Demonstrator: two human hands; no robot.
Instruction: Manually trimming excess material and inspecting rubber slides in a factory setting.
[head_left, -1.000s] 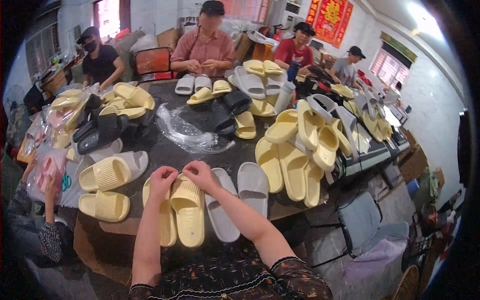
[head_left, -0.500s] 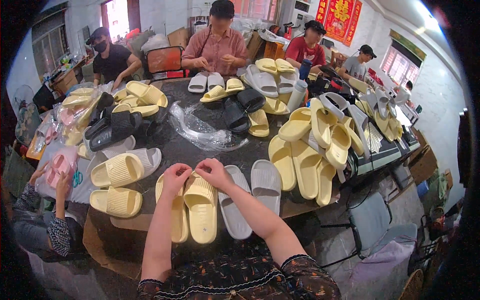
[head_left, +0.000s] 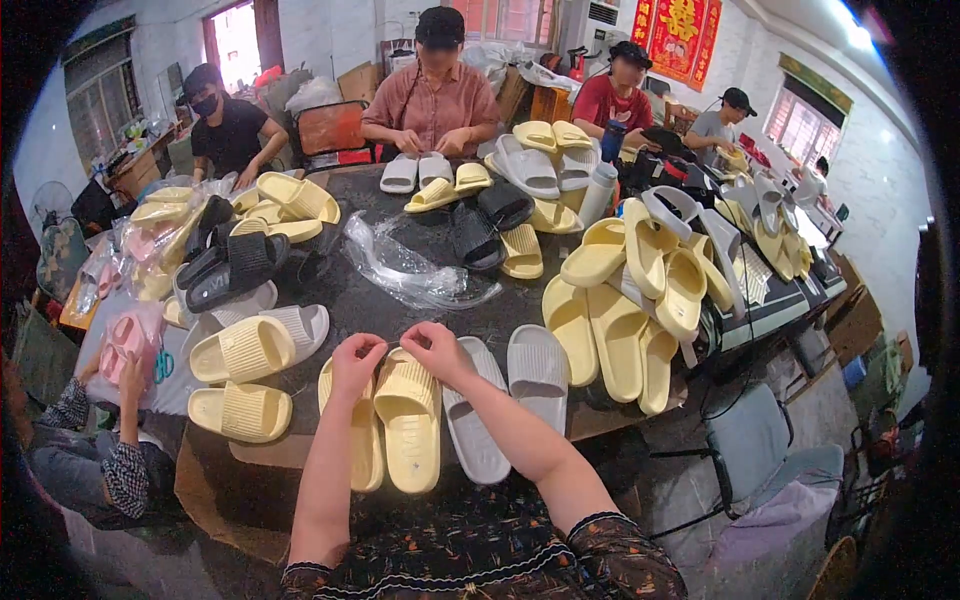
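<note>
Two yellow slippers (head_left: 410, 445) are lying flat side by side, toes near the left grip (head_left: 358, 363) and right grip (head_left: 434, 355), heels pointing away, the right one showing a ribbed strap (head_left: 409, 386).

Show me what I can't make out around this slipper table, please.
Head view: whether the fingers of the left hand or right hand pinch anything; too small to tell.
Head view: part of the yellow slipper under the left hand, covered by the left forearm.
Head view: parts of the near grey slippers, covered by the right forearm.
Head view: part of the co-worker in checked sleeves, lost at the dark left edge.
</note>
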